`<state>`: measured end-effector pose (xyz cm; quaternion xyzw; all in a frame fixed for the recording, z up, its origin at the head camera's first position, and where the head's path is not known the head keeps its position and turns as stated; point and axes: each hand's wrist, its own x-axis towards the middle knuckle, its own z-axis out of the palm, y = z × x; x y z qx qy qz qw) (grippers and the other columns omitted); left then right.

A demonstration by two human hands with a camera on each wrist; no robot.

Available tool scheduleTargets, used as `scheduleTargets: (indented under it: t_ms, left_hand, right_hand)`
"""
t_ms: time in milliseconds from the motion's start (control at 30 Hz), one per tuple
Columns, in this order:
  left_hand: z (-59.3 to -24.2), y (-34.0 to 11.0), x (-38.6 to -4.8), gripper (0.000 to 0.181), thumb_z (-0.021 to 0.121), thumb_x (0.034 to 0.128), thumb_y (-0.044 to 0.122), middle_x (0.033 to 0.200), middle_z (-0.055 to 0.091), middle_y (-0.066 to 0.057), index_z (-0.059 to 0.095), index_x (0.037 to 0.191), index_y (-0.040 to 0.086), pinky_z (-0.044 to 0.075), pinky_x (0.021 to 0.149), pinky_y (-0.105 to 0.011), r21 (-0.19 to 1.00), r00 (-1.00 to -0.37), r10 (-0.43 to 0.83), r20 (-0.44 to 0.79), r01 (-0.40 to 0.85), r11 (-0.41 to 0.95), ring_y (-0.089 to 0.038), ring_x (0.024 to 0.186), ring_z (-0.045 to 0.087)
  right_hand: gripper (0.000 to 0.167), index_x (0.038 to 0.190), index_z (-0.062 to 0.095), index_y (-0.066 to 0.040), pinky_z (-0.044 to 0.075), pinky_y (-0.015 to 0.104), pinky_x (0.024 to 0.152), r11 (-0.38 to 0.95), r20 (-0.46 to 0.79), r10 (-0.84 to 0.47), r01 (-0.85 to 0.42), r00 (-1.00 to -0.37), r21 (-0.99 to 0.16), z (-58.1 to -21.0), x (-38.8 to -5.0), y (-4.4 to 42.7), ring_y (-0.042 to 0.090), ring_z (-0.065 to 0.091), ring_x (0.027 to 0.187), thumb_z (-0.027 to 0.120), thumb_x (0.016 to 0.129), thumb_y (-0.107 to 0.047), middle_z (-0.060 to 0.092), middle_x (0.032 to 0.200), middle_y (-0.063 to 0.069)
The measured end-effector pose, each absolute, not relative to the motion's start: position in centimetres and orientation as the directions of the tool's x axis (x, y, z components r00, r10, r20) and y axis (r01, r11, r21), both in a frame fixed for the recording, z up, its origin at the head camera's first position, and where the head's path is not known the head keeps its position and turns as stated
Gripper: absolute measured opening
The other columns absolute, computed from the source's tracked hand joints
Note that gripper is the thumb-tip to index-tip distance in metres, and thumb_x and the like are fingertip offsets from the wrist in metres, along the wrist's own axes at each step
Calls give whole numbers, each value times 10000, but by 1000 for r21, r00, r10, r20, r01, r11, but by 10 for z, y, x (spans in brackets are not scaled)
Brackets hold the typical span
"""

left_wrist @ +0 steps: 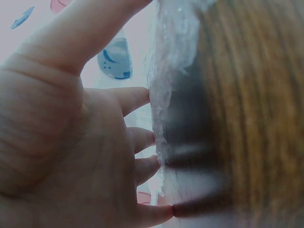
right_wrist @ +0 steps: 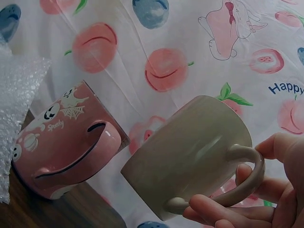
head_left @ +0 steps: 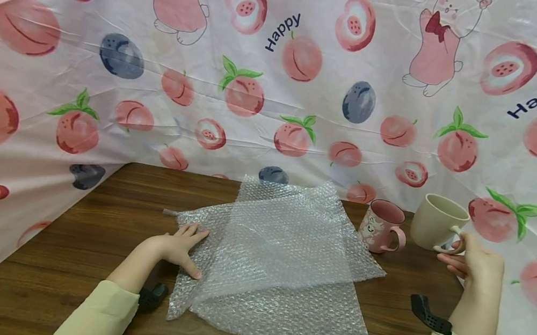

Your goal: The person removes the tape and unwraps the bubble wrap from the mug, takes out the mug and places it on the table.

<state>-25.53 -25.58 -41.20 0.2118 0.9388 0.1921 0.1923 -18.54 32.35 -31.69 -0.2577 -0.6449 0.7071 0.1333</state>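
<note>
By its handle, my right hand (head_left: 478, 260) grips a cream mug (head_left: 433, 221), which is upright and looks lifted off the table at the right. In the right wrist view, fingers (right_wrist: 209, 211) curl through the handle of that mug (right_wrist: 190, 152). Beside it a pink mug (head_left: 381, 227) with white ghost and pumpkin prints stands on the table. My left hand (head_left: 178, 248) rests with spread fingers on the left edge of the bubble wrap (head_left: 286, 239), which lies in overlapping sheets. The left wrist view shows the fingertips (left_wrist: 152, 166) touching the wrap's edge.
Dark brown wood covers the table (head_left: 113, 212). A fruit-printed curtain (head_left: 305, 90) hangs behind it and along both sides. Black straps (head_left: 429, 315) sit at both wrists. The pink mug stands close to the wrap's right corner.
</note>
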Motion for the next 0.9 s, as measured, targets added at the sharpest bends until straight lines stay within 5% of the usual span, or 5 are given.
scheduleTargets:
  t_ms: [900]
  left_hand:
    - [-412, -256, -255, 1143, 829, 698, 466, 1524, -33, -336, 182, 1519, 4, 23, 963, -762, 456, -836, 472, -280, 317, 832, -509, 1379, -66]
  right_hand:
    - [440, 568, 564, -78, 514, 274, 433, -161, -223, 520, 161, -824, -974, -345, -199, 334, 183, 657, 479, 468, 942, -292, 621, 511, 127]
